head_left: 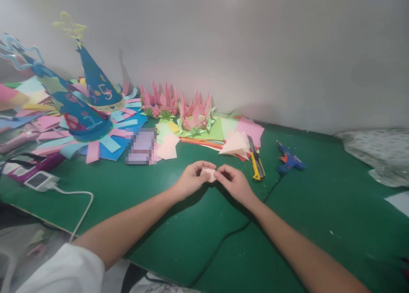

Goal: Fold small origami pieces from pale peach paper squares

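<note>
A small folded piece of pale pink paper (209,173) is held between my two hands, just above the green table. My left hand (194,178) grips its left side, thumb in front and fingers behind. On the right side, my right hand (231,181) pinches the paper's edge between thumb and fingertips. Beyond the hands lie loose pale pink sheets (235,144) and a yellow utility knife (256,163). The exact fold of the paper is partly hidden by my fingers.
A blue glue gun (290,161) lies at right, its black cord (220,244) running toward the front edge. Pink paper lotus flowers (195,111) stand near the wall. Decorated blue cone hats (99,77) and a pixelated phone-like object (141,146) are at left. A white cable (91,199) hangs over the edge.
</note>
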Tool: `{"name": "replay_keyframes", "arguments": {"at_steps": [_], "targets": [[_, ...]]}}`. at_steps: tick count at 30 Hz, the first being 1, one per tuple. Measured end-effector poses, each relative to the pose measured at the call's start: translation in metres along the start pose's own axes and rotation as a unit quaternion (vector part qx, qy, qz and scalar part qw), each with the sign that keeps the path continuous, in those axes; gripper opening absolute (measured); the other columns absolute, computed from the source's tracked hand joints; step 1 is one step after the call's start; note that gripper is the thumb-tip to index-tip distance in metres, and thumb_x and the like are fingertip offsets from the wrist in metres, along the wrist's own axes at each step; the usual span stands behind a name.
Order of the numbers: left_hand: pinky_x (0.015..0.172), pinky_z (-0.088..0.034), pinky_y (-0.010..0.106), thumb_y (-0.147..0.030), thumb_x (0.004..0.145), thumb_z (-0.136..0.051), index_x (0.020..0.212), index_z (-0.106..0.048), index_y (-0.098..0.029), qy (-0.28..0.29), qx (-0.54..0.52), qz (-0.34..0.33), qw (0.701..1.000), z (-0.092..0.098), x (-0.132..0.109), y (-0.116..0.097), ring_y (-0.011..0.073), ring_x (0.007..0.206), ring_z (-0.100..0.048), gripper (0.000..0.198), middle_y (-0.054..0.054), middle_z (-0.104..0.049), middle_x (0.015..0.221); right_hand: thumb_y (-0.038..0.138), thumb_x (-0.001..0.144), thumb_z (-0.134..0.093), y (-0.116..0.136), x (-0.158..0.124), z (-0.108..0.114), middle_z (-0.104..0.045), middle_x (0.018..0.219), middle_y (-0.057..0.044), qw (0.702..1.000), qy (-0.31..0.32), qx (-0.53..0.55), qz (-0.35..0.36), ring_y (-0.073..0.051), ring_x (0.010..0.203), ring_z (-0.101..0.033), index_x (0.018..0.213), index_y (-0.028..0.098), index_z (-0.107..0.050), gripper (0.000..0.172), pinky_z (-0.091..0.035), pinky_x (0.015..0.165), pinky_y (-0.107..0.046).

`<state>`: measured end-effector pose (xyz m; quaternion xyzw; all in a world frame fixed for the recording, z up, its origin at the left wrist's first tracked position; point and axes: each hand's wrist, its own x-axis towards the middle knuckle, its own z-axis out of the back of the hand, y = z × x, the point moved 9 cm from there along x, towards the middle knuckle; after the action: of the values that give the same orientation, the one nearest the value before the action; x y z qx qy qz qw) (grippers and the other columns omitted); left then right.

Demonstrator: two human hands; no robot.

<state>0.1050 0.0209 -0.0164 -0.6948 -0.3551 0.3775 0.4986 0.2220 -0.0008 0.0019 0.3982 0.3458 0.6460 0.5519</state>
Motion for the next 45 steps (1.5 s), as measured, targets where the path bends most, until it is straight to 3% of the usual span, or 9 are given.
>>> {"name": "replay_keyframes", "arguments": {"at_steps": [14,27,37,41,45], "targets": [[0.061,-0.04,0.022,-0.023,0.065,-0.069,0.095,-0.061,-0.013,0.013,0.059,-0.043,0.997,0.0,0.002,-0.001,0.0093,0.061,-0.051,0.032,0.0,-0.059,0.072,0.036,0.084,-0.052,0.006,-0.001,-0.001,-0.06,0.064,0.0,0.999,0.005,-0.027,0.017,-0.014,0.061,-0.053,0.068,0.019,-0.061,0.025,-0.04,0.058,-0.025],[0.063,-0.039,0.022,-0.028,0.065,-0.071,0.091,-0.059,-0.012,0.009,0.04,-0.041,0.998,-0.001,0.001,-0.004,0.0086,0.062,-0.051,0.033,0.0,-0.058,0.072,0.038,0.085,-0.051,0.006,-0.002,-0.002,-0.059,0.063,0.0,0.999,0.01,-0.038,0.028,-0.013,0.059,-0.052,0.069,0.019,-0.061,0.027,-0.039,0.056,-0.024],[0.067,-0.041,0.023,-0.025,0.058,-0.078,0.089,-0.062,-0.012,0.005,-0.057,-0.012,0.998,-0.002,0.0,0.0,0.0091,0.066,-0.054,0.037,0.001,-0.061,0.075,0.037,0.081,-0.055,0.016,-0.006,-0.007,-0.04,0.055,0.004,0.996,0.025,-0.067,0.053,-0.011,0.054,-0.039,0.058,0.019,-0.047,0.03,-0.031,0.051,-0.024],[0.065,-0.041,0.022,-0.027,0.058,-0.078,0.091,-0.061,-0.013,0.014,-0.044,-0.015,0.999,-0.003,0.0,-0.001,0.0085,0.065,-0.053,0.04,0.0,-0.06,0.075,0.038,0.081,-0.054,0.018,-0.005,-0.008,-0.039,0.056,0.004,0.997,0.044,-0.043,0.056,-0.011,0.055,-0.038,0.058,0.019,-0.045,0.032,-0.031,0.052,-0.024],[0.064,-0.041,0.021,-0.027,0.064,-0.073,0.094,-0.059,-0.014,0.023,0.012,-0.06,0.998,-0.003,0.0,-0.005,0.0087,0.066,-0.051,0.036,0.0,-0.058,0.076,0.04,0.083,-0.052,0.015,-0.006,-0.007,-0.044,0.055,0.003,0.997,0.044,-0.048,0.045,-0.012,0.055,-0.041,0.059,0.019,-0.049,0.032,-0.033,0.052,-0.024]]}}
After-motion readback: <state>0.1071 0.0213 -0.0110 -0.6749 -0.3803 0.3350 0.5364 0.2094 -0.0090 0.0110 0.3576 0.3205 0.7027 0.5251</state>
